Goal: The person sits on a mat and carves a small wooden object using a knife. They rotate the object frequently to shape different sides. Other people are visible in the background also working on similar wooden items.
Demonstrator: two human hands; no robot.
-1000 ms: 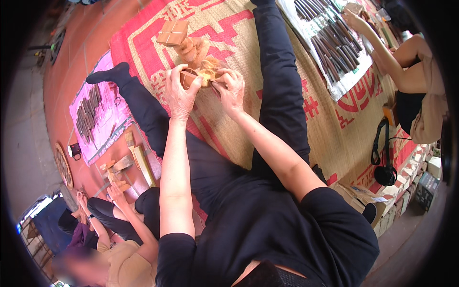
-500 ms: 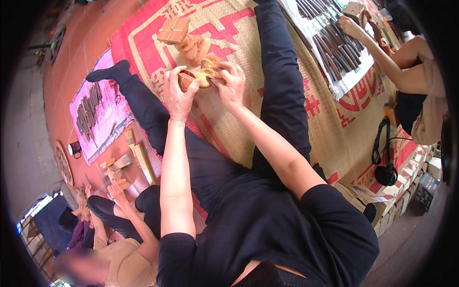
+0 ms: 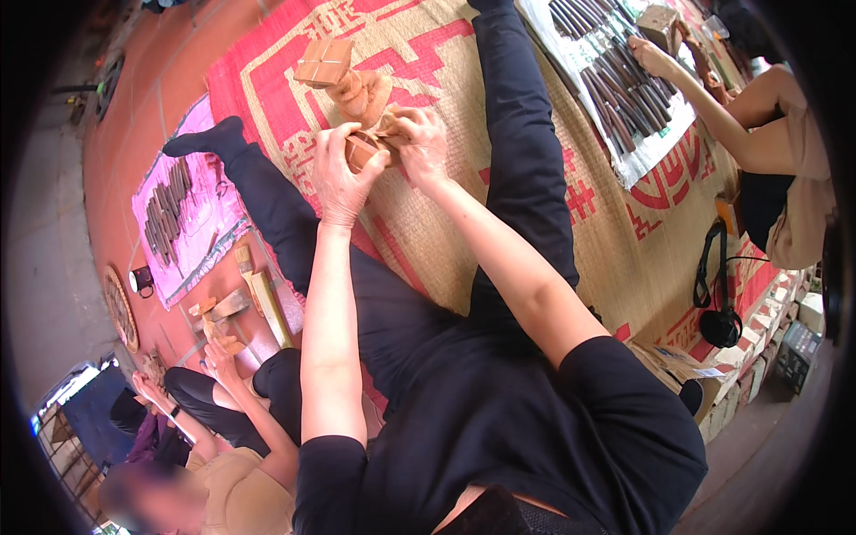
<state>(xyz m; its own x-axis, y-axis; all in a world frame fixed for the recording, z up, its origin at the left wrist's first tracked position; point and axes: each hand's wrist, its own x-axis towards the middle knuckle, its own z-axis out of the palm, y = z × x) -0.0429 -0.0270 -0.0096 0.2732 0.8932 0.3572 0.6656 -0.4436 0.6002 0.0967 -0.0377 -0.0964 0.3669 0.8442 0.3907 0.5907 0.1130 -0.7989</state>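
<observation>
Both my hands are at a small reddish-brown wooden carving point(image 3: 361, 153) with a blocky base, above the woven mat. My left hand point(image 3: 341, 178) wraps round the base, thumb along its near side. The fingers of my right hand point(image 3: 422, 147) are bent and closed on the carving's tan, irregular other end, which they mostly cover. Just beyond lies a second wooden carving point(image 3: 364, 94), with a square base point(image 3: 323, 62) marked by a pale cross and a rounded, folded-looking body.
My outstretched legs flank the red-and-tan mat point(image 3: 437, 241). Dark-handled tools point(image 3: 624, 94) lie on a white cloth at right, near another person's hand point(image 3: 655, 59). At left are more tools point(image 3: 168, 209) on a pink cloth, a brush point(image 3: 245, 260), a mug point(image 3: 141, 282) and a seated person.
My hands and the carving have shifted slightly right. My right hand has moved in closer, its fingers now covering more of the carving's end, which showed bright yellow before.
</observation>
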